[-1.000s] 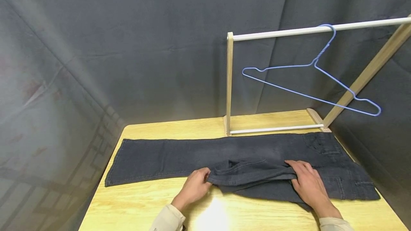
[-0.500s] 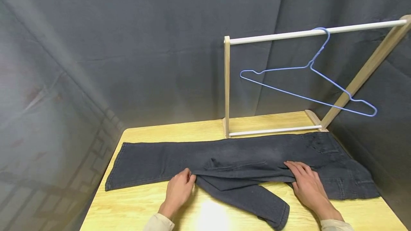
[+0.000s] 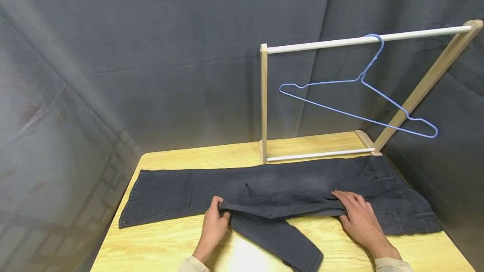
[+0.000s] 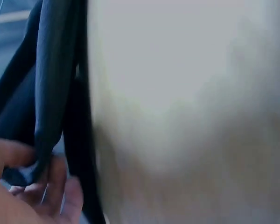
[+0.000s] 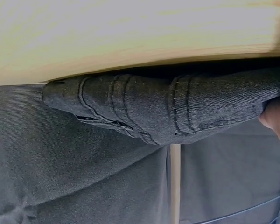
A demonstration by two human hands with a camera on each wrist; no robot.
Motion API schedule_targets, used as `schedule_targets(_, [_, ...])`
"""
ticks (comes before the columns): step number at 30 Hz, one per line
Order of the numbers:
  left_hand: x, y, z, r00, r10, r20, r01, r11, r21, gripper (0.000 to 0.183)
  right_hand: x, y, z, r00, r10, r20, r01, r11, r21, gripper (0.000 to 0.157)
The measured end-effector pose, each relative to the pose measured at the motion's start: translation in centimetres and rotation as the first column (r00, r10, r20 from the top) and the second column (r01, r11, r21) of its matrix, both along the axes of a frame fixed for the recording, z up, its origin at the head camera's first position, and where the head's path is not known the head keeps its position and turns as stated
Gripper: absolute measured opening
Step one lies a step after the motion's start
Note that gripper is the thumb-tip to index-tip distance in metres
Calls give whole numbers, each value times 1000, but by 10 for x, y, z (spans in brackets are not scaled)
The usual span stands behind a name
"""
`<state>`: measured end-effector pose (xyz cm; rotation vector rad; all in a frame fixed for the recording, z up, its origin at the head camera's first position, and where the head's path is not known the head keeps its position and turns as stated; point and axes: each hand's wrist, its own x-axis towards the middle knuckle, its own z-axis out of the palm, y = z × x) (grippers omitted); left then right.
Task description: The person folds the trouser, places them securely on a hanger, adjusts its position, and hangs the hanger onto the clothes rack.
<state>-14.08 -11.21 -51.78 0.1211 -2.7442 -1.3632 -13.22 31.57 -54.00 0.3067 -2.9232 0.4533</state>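
A pair of dark denim jeans (image 3: pixel 177 190) lies lengthwise across the table, leg hem at the left and waistband at the right. My left hand (image 3: pixel 213 223) pinches the upper leg's near edge and holds it raised. From there the leg's lower part (image 3: pixel 276 238) doubles back toward the front right. In the left wrist view, the cloth (image 4: pixel 53 93) runs between the thumb and fingers. My right hand (image 3: pixel 359 219) grips the jeans by the crotch, fingers over the cloth and thumb at its near edge. Belt-side seams (image 5: pixel 121 107) show beside that thumb in the right wrist view.
Behind the jeans stands a wooden rack (image 3: pixel 264 104) with a white rail (image 3: pixel 321 45). A blue wire hanger (image 3: pixel 363 74) hangs from the rail. Grey cloth (image 3: pixel 189 53) walls in the back and sides of the wooden table (image 3: pixel 159 251).
My left hand has moved left, drawing the upper leg's edge along, and the leg's hem end has swung out to the front. The right hand has stayed in place.
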Motion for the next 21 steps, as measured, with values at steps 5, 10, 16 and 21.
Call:
schedule_targets(5, [-5,-21,6,987,157,-34,-155,986,58,15,2,3,2,1000,-4,5,4,1000,0,61])
schedule_targets(10, [4,-30,-1,982,5,190,-9,1000,21,39,2,5,1,1000,1,-16,-1,1000,8,60])
schedule_targets(16, [20,-24,-7,953,-135,272,77,974,213,80,-1,1,-1,998,22,-60,-21,1000,13,60])
schedule_targets(21, [28,-12,-13,934,-175,311,-66,771,633,78,0,-1,-2,998,17,-60,-17,1000,6,61])
